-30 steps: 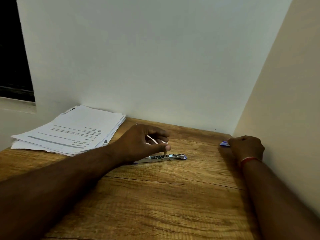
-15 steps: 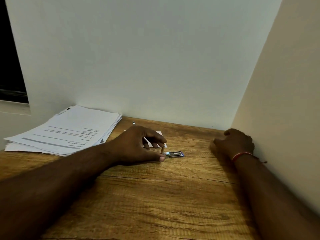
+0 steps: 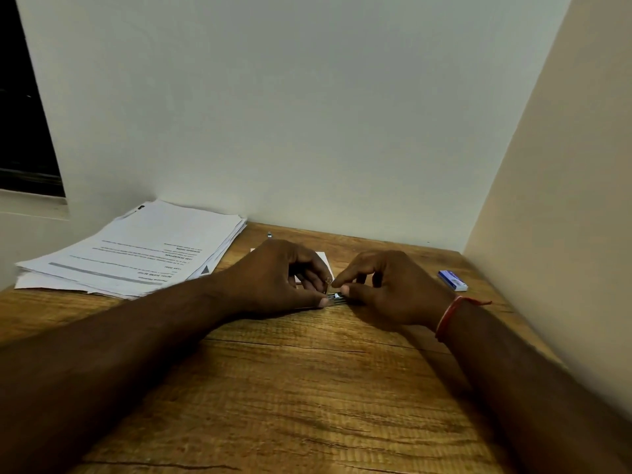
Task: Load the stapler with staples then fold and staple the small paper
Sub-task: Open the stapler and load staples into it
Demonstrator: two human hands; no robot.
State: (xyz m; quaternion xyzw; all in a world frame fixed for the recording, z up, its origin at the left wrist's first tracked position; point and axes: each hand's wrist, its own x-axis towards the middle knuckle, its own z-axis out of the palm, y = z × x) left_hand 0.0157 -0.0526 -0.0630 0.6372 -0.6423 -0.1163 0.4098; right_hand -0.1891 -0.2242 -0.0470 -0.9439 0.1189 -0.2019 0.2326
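The small metal stapler (image 3: 336, 297) lies on the wooden desk (image 3: 290, 388), almost wholly hidden between my two hands. My left hand (image 3: 284, 278) curls over its left part, thumb on the desk beside it. My right hand (image 3: 390, 289) meets it from the right, thumb and forefinger pinched at the stapler's end; what they pinch is too small to make out. The small white paper (image 3: 325, 261) lies flat behind my left hand, mostly covered. A blue and white staple box (image 3: 452, 280) sits at the right by the side wall.
A thick stack of printed sheets (image 3: 136, 251) lies at the desk's back left. A tiny metal piece (image 3: 270, 235) rests near the back wall. Walls close the desk at the back and the right.
My right hand left the staple box at the right wall and came left to the stapler. The box now lies uncovered. My left hand has stayed on the stapler.
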